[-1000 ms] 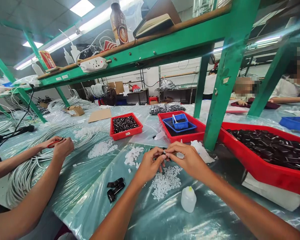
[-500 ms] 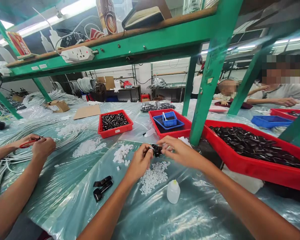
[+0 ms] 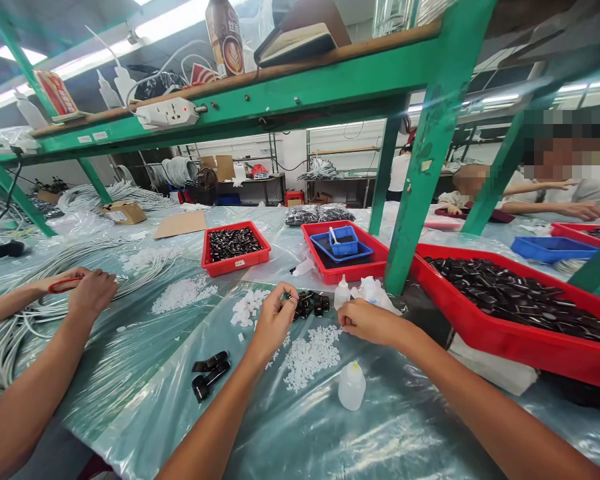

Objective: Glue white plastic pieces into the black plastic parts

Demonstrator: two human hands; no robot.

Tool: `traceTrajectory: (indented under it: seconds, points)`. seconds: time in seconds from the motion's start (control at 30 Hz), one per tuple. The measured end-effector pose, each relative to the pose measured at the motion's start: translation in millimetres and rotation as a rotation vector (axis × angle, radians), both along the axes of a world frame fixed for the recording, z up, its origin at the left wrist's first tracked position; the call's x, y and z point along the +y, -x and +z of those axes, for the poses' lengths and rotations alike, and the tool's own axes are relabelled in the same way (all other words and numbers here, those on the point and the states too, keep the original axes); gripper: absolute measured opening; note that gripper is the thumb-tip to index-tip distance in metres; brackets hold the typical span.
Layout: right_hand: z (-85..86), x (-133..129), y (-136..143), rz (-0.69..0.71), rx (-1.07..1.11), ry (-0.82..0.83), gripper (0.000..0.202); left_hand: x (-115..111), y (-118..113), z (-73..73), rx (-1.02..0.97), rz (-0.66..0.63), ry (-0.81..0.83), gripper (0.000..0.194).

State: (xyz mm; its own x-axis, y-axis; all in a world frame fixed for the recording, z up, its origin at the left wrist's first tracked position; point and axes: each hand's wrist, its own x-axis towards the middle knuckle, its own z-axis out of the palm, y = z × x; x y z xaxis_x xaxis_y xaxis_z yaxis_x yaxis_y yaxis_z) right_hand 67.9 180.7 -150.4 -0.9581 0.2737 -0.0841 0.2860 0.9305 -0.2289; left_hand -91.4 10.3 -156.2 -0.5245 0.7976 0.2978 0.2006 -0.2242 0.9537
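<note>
My left hand is closed in a pinch beside a small cluster of black plastic parts. Something dark shows at its fingertips, too small to make out. My right hand has its fingers bent together at the upper right edge of a pile of small white plastic pieces; whatever they hold is hidden. A small white dropper bottle stands just behind that hand. Nearer to me is a squat translucent bottle with a yellowish tip. Several shiny black parts lie left of my left forearm.
Red trays of black parts stand behind and at right. Blue trays sit inside another red one. A green post rises beyond my right hand. At left, a co-worker's hands hold a red-handled tool over grey cables.
My right hand has drawn away from my left hand and the black parts, moving right and down, its fingers now bent together. The view has shifted slightly.
</note>
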Motion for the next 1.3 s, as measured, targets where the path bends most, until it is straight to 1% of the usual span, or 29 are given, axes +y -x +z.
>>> traceTrajectory:
  seconds: [0.13, 0.2, 0.27, 0.33, 0.43, 0.47, 0.53, 0.6, 0.67, 0.83, 0.93, 1.13, 1.3]
  points:
    - [-3.0, -0.8, 1.2, -0.050, 0.031, 0.039, 0.014, -2.8, -4.3, 3.1, -0.005, -0.025, 0.001, 0.015]
    - [-3.5, -1.4, 2.5, -0.077, 0.071, 0.088, 0.017, -3.7, -6.3, 3.3, 0.010, -0.077, -0.009, 0.020]
    - [-0.4, -2.5, 3.5, -0.096, 0.140, 0.161, 0.020, -4.2, -7.7, 2.4, 0.043, -0.146, -0.007, 0.025]
    - [6.7, -5.3, 3.8, -0.103, 0.240, 0.262, 0.018, -3.9, -8.7, 0.6, 0.130, -0.165, 0.005, 0.024]
    - [20.9, -14.7, 4.3, -0.090, 0.386, 0.487, 0.003, -2.3, -9.6, -2.2, 0.348, -0.088, 0.030, 0.019]
    - [24.9, -18.8, 4.8, -0.080, 0.424, 0.575, 0.007, -1.8, -9.9, -2.8, 0.409, -0.068, 0.036, 0.018]
    - [30.0, -26.8, 6.7, -0.057, 0.484, 0.742, 0.020, -1.2, -10.7, -2.9, 0.472, -0.069, 0.037, 0.019]
    - [30.7, -32.7, 9.5, -0.040, 0.534, 0.866, 0.029, -1.5, -11.8, -1.9, 0.480, -0.090, 0.027, 0.021]
    - [27.6, -35.7, 12.8, -0.034, 0.579, 0.950, 0.034, -2.2, -13.1, 0.0, 0.470, -0.106, 0.018, 0.021]
    - [14.3, -34.9, 18.5, -0.055, 0.658, 1.101, 0.041, -3.3, -15.4, 5.2, 0.480, -0.119, 0.020, 0.020]
    - [10.0, -34.7, 19.3, -0.072, 0.666, 1.172, 0.043, -3.2, -15.8, 6.4, 0.484, -0.128, 0.022, 0.018]
    - [12.5, -37.5, 16.3, -0.084, 0.638, 1.326, 0.041, -2.6, -16.3, 3.4, 0.446, -0.153, 0.004, 0.016]
    - [13.6, -38.7, 14.8, -0.083, 0.580, 1.439, 0.041, -2.3, -15.3, 0.5, 0.383, -0.179, -0.013, 0.021]
